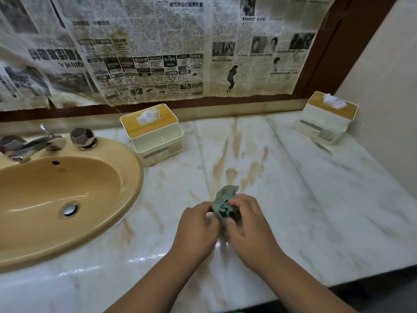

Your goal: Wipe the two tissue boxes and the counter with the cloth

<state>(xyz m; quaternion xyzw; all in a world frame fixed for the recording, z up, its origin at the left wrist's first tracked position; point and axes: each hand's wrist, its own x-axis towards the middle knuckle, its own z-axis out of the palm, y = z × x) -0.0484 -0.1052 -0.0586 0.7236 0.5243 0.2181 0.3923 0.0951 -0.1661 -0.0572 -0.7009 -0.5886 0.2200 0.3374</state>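
A crumpled grey-green cloth [224,203] is bunched between both my hands above the white marble counter [304,199]. My left hand [196,231] pinches its left side and my right hand [248,227] grips its right side. One white tissue box with a wooden lid [155,134] stands at the back beside the sink, a tissue poking out of it. The second tissue box [327,118] stands in the far right corner against the wall.
A tan oval sink [126,199] with chrome taps [45,141] fills the left. Newspaper sheets [158,53] cover the mirror behind the counter. Brown stains streak the marble in front of my hands. The counter's front edge runs along the lower right.
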